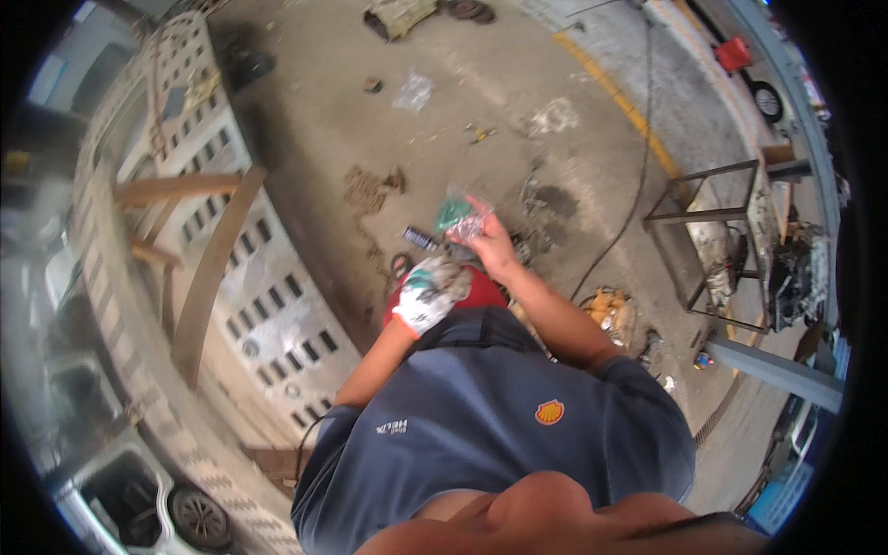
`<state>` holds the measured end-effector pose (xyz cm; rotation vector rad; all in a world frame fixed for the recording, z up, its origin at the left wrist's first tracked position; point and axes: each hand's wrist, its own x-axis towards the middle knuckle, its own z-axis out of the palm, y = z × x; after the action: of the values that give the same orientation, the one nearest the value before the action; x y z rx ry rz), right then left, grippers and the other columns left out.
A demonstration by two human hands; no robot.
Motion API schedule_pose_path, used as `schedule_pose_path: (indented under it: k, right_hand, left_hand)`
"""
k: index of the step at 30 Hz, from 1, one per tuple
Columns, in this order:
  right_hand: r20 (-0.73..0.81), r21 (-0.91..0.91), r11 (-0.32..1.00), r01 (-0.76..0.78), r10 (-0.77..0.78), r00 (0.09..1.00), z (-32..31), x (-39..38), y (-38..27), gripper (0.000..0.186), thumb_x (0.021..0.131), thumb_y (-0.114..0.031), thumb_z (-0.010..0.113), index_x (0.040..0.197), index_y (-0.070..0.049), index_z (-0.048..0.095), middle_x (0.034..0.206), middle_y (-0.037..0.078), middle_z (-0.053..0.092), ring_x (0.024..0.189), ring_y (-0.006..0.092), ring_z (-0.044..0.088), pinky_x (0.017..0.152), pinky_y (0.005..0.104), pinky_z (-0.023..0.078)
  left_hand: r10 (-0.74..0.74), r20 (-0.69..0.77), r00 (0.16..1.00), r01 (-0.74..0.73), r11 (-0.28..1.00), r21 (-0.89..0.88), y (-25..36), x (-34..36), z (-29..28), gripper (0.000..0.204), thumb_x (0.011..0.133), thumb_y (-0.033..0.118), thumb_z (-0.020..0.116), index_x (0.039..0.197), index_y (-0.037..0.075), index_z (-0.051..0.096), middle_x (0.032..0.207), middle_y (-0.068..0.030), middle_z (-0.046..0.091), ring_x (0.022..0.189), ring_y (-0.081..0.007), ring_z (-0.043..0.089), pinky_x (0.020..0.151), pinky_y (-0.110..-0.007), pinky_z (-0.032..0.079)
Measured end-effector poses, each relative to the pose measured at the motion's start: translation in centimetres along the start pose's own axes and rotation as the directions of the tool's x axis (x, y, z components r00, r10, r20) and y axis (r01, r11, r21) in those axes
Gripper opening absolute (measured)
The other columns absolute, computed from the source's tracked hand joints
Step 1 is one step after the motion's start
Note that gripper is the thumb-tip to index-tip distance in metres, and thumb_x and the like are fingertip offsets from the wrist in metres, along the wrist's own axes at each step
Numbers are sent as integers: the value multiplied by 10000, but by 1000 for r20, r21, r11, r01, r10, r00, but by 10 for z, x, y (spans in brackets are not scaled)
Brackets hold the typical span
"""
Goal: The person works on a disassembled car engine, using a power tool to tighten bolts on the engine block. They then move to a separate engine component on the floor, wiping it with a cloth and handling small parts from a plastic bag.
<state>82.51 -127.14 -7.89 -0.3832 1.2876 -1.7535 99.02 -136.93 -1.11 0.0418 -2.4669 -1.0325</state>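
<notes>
My right hand [493, 246] is bare and held out in front of me. Its fingers close on a clear plastic bag [465, 228] with something green inside. My left hand [430, 294], in a white work glove with green and dark grimy patches, is near my lap over a red surface [487, 290]. The gloved fingers look curled, and whatever they might hold is hidden. Just beyond the glove, a dark can-shaped object with a pale label [420, 238] lies on the floor.
A long perforated metal ramp [268, 305] with wooden pieces [217, 277] runs along my left. At right stand a metal frame cart [712, 215] and a dark cable [638, 199]. Ahead, a chain heap [367, 190] and crumpled plastic [414, 92] lie on the stained floor.
</notes>
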Motion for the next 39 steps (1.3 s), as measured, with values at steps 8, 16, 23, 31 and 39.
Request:
schedule_pose_path:
  k: [8, 16, 23, 31, 39]
  right_hand:
    - [-18, 371, 927, 61, -58, 998, -11, 89, -52, 400, 946, 22, 574, 1339, -51, 554, 1150, 70, 643, 1071, 210, 651, 951, 383, 548]
    - [-5, -88, 993, 78, -79, 997, -92, 217, -66, 259, 909, -14, 688, 1157, -69, 635, 1099, 18, 663, 1087, 152, 622, 928, 315, 512]
    - [-172, -543, 778, 316, -472, 865, -194, 325, -158, 266, 956, -86, 685, 1213, -17, 672, 1130, 79, 676, 1079, 186, 638, 940, 353, 514]
    - [-696, 186, 929, 320, -105, 710, -289, 348, -234, 164, 1030, -157, 582, 1102, -12, 612, 873, 77, 645, 799, 170, 620, 755, 310, 490]
    - [-900, 250, 838, 485, 17, 435, -259, 316, -224, 160, 1010, -69, 567, 1137, -22, 652, 902, 58, 656, 810, 154, 641, 732, 281, 508]
  left_hand:
    - [-795, 371, 480, 699, 92, -709, -122, 102, -17, 525, 1032, 542, 508, 1011, 35, 645, 765, -52, 671, 659, -164, 664, 537, -304, 520]
    - [-675, 432, 598, 697, 172, -697, -231, 252, 20, 318, 1005, 370, 650, 1111, 72, 678, 831, -8, 666, 763, -94, 629, 707, -238, 511]
    - [-802, 410, 436, 778, 106, -619, -317, 424, 58, 254, 993, 312, 674, 1028, 62, 651, 849, -40, 660, 723, -143, 656, 681, -311, 564]
    - [-517, 534, 669, 739, 389, -550, -315, 609, 117, 193, 949, 156, 719, 1076, 24, 658, 933, -57, 692, 728, -141, 668, 609, -296, 561]
    - [-117, 828, 548, 786, 411, -462, -304, 699, 183, 166, 969, 134, 693, 1070, 16, 634, 947, -80, 688, 766, -187, 698, 652, -340, 619]
